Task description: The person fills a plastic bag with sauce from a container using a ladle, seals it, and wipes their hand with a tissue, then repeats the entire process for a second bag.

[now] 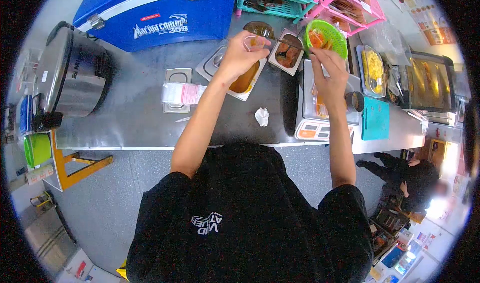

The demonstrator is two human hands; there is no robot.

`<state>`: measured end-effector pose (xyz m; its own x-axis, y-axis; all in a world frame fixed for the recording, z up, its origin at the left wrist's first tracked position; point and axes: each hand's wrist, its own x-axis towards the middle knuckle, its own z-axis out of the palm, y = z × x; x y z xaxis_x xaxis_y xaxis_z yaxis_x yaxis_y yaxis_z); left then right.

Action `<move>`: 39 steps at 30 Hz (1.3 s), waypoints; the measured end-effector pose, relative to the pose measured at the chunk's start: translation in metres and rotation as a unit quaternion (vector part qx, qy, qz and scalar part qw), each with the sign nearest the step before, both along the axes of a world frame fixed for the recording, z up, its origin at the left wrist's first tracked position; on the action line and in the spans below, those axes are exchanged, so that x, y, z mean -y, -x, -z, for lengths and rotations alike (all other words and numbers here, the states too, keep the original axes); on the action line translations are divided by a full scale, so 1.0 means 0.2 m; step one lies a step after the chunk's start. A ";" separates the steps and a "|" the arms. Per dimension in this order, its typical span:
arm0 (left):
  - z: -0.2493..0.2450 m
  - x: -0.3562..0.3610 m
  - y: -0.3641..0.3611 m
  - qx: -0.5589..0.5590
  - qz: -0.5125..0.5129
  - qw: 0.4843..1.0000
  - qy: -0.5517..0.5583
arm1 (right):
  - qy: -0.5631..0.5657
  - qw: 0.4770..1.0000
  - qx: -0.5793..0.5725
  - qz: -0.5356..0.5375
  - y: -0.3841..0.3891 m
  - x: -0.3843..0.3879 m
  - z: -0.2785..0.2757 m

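Note:
Over the metal pans, my left hand has its fingers curled around a small clear plastic container with something orange at it. My right hand pinches a thin spoon, whose handle runs left toward the container; its tip is hard to make out. Below the left hand is a steel pan of orange-brown sauce. Between the hands sits a smaller pan with dark reddish food. Behind the left hand stands a dark round bowl. A green basket with orange packets is just beyond the right hand.
A digital scale lies under my right forearm, beside a teal board. Left are a lidded pan with plastic bags and a large steel pot. A blue cooler stands behind. Another person is at far right.

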<state>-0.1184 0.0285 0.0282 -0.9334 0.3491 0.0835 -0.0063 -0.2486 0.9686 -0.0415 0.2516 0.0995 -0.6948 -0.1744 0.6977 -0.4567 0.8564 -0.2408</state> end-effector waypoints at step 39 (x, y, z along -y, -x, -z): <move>-0.05 0.38 -0.08 0.039 0.045 0.994 -0.088 | 0.040 0.961 0.269 0.046 -0.01 -0.04 0.40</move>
